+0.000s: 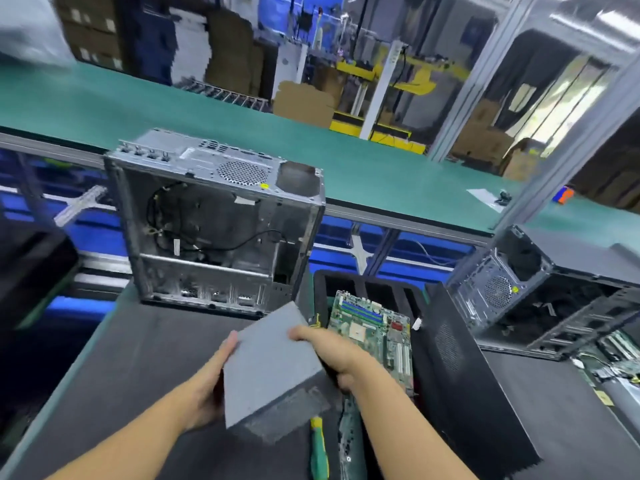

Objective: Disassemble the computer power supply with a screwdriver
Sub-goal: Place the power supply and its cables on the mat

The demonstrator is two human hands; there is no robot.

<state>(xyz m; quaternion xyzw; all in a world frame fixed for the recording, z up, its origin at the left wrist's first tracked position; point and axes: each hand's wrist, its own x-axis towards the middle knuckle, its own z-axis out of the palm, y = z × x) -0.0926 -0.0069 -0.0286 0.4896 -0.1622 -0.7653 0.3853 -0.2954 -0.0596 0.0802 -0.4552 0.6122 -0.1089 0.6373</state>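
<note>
Power supply (268,368) (tilted) gripped between hands (211,382) (332,351).

Workshop interior. A green-topped surface (346,161) crosses the upper half of the frame, with blurred blue bins (332,233) below its aluminium edge. Behind it stand stacked cardboard boxes (90,29) at upper left, a yellow rack (355,69) at upper centre, and an aluminium post (479,81) at upper right. Lighting is bright and even.

dark bench (138,358), open case (214,230), screwdriver (318,445)
</note>
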